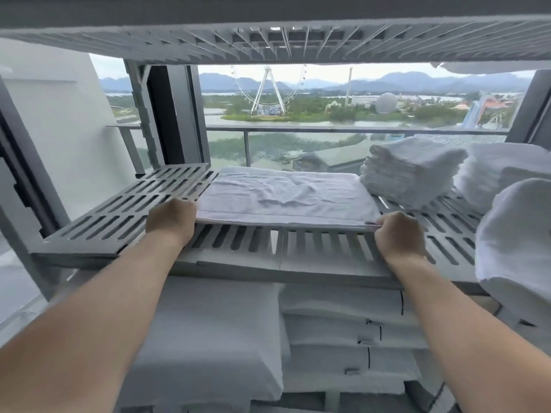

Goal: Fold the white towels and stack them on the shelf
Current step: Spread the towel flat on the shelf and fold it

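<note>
A white towel (283,195) lies flat and folded over on the grey slatted shelf (113,222), in the middle of it. My left hand (170,219) grips the towel's near left corner. My right hand (398,234) pinches its near right corner. Both fists are closed on the fabric at the near edge. A stack of folded white towels (411,171) stands on the same shelf to the right, just past the flat towel.
More white towels (507,171) pile at the far right, with a rolled one (518,239) nearest me. The shelf below holds folded linen stacks (343,332). Another slatted shelf (268,40) hangs close overhead. Behind is a balcony railing (298,129).
</note>
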